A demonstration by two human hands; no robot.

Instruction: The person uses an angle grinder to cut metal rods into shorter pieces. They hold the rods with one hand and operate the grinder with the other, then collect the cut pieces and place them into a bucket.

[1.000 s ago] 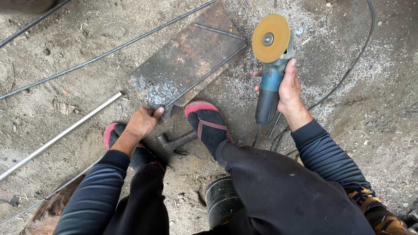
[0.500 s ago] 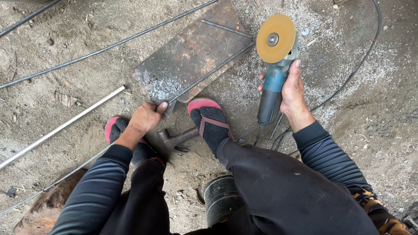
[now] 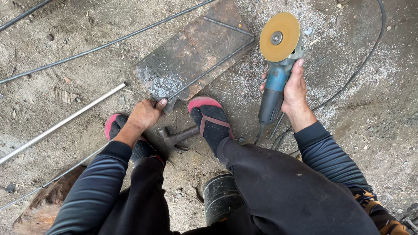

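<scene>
My right hand (image 3: 296,89) grips the blue body of an angle grinder (image 3: 275,78), whose yellow disc (image 3: 279,36) faces up, held above the dusty ground. My left hand (image 3: 146,114) rests at the near corner of a rusty flat metal plate (image 3: 191,52) and pinches the end of a thin steel rod (image 3: 209,69) lying across it. A second short rod (image 3: 228,26) lies on the plate's far end. A rusty hammer (image 3: 176,137) lies on the ground between my two feet in red sandals (image 3: 209,117).
A light metal tube (image 3: 65,122) lies at the left. Long thin rods (image 3: 104,43) cross the dirt floor. The grinder's black cable (image 3: 361,65) curves at the right. A black cylinder (image 3: 220,198) sits under me. Grey metal dust surrounds the plate.
My right hand has moved the grinder slightly right and lower in view. My left hand stays at the plate's near corner.
</scene>
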